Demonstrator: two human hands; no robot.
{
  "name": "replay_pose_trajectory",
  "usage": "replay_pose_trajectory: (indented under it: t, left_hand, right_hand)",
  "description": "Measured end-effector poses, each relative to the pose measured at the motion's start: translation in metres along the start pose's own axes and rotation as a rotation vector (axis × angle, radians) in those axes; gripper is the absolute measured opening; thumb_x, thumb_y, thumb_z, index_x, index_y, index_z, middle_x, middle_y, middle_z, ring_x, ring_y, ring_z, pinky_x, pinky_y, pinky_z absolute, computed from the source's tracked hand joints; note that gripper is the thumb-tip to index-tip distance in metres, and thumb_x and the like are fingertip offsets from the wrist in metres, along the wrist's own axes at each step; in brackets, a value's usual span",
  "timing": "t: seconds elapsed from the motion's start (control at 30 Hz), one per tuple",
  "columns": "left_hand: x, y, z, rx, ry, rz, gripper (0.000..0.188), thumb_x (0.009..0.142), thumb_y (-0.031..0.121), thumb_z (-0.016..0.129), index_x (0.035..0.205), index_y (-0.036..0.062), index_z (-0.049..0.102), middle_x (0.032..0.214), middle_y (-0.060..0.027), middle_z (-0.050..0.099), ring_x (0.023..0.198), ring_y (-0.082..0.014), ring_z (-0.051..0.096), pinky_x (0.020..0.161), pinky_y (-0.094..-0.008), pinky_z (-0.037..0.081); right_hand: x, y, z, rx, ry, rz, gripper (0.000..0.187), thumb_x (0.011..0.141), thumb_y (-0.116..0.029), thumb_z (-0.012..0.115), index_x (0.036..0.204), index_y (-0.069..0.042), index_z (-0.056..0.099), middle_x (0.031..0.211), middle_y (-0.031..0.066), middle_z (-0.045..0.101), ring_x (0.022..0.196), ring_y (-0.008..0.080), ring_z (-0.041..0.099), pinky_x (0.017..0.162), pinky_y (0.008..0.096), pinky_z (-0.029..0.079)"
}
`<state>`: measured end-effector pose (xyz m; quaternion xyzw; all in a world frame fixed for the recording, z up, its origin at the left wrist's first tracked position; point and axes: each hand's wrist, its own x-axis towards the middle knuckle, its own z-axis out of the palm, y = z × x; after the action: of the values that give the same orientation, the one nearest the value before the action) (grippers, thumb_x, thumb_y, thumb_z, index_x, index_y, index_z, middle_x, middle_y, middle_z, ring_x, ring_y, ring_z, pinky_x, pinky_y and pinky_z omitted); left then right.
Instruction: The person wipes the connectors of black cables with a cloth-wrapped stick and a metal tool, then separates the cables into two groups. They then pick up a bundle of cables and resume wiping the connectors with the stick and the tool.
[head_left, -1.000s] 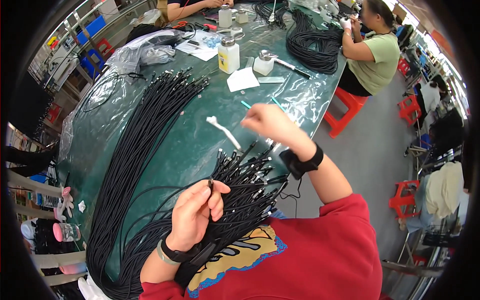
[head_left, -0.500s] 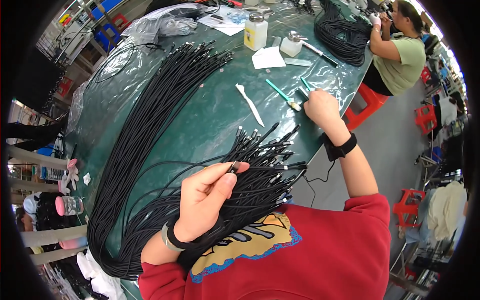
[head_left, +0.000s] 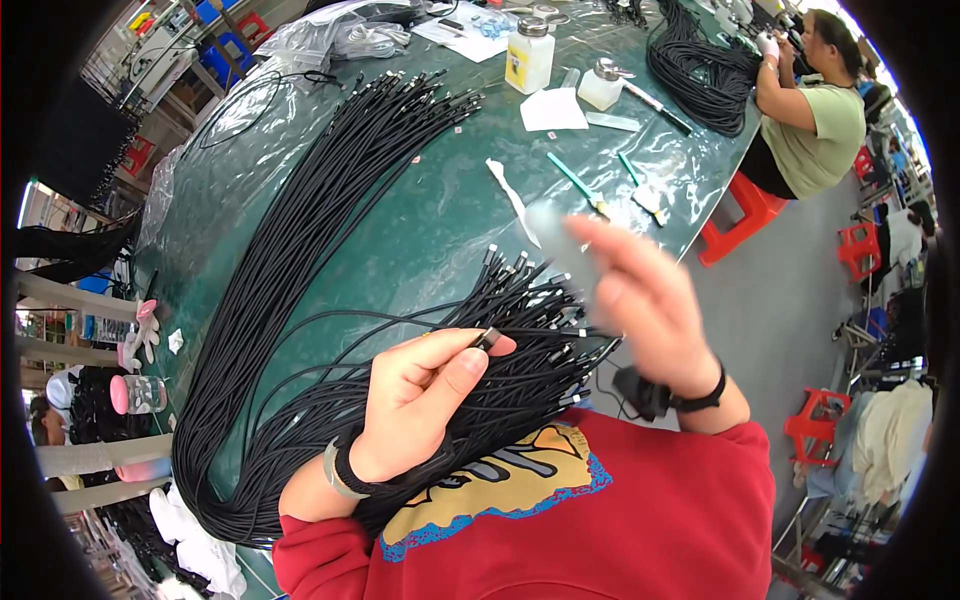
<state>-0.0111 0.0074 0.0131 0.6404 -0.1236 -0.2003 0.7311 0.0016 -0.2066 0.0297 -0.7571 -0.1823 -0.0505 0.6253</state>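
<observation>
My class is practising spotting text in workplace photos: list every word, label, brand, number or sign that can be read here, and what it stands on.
No text can be read.
Yellow label on white bottle: too small.
Print on red sweatshirt: dark shapes, no clear word.
Connector in left hand: no readable marking.

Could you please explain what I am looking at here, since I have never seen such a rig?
There is no robot: these are a person's own bare hands, seen by a wide fisheye camera worn on the head and looking down, so straight edges bend. The left hand has a pinching grip on a black plug. The right hand is blurred, so I cannot tell what it holds. On the green table lie bundles of black cables, a white strip, paper and green sticks; bottles stand beyond. Another person sits at the right.
</observation>
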Motion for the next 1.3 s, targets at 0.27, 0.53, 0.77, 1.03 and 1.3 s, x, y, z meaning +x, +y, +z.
replay_pose_trajectory:
  t: [0.27, 0.53, 0.77, 1.03, 1.3]
  left_hand:
    - [-0.001, 0.002, 0.002, -0.076, 0.015, 0.031, 0.021, 0.086, 0.004, 0.047, 0.101, -0.0066, 0.056, 0.093, -0.0095, 0.060, 0.087, -0.0117, 0.055, 0.077, -0.0231, 0.043]
    - [-0.002, 0.002, 0.003, 0.169, -0.094, -0.036, 0.020, 0.086, 0.006, 0.047, 0.097, -0.0065, 0.057, 0.086, -0.0079, 0.061, 0.076, -0.0093, 0.053, 0.068, -0.0214, 0.042]
    - [0.002, 0.006, 0.003, 0.001, -0.026, -0.027, 0.018, 0.084, 0.007, 0.049, 0.095, -0.0046, 0.058, 0.074, -0.0054, 0.059, 0.062, -0.0078, 0.048, 0.055, -0.0238, 0.039]
    - [0.006, -0.005, 0.006, 0.460, -0.094, 0.346, 0.016, 0.085, 0.006, 0.047, 0.093, -0.0036, 0.058, 0.073, -0.0032, 0.057, 0.059, -0.0080, 0.047, 0.054, -0.0214, 0.037]
    - [0.008, 0.003, 0.005, -0.014, 0.085, 0.062, 0.022, 0.089, 0.010, 0.042, 0.104, -0.0027, 0.052, 0.066, -0.0001, 0.052, 0.052, -0.0037, 0.039, 0.046, -0.0183, 0.030]
  right_hand:
    - [-0.009, 0.013, 0.029, -0.119, -0.152, -0.368, 0.044, 0.076, 0.000, 0.043, 0.119, 0.008, 0.039, 0.089, 0.0112, 0.057, 0.058, 0.0131, 0.050, 0.059, 0.0238, 0.043]
    - [0.009, 0.015, 0.037, -0.240, -0.172, -0.339, 0.043, 0.075, 0.001, 0.043, 0.118, 0.008, 0.040, 0.087, 0.0122, 0.058, 0.055, 0.0161, 0.051, 0.054, 0.0240, 0.043]
    - [0.016, 0.012, 0.032, -0.173, -0.079, -0.206, 0.041, 0.077, -0.001, 0.046, 0.118, 0.003, 0.043, 0.079, 0.0119, 0.058, 0.052, 0.0189, 0.054, 0.049, 0.0266, 0.043]
    - [0.015, 0.011, 0.042, -0.398, -0.090, -0.312, 0.037, 0.083, -0.002, 0.043, 0.119, 0.002, 0.042, 0.063, 0.0032, 0.052, 0.048, 0.0092, 0.048, 0.046, 0.0231, 0.039]
    - [0.010, 0.010, 0.020, 0.362, -0.140, 0.180, 0.032, 0.086, -0.010, 0.048, 0.115, 0.002, 0.044, 0.065, 0.0001, 0.051, 0.055, 0.0067, 0.047, 0.050, 0.0205, 0.037]
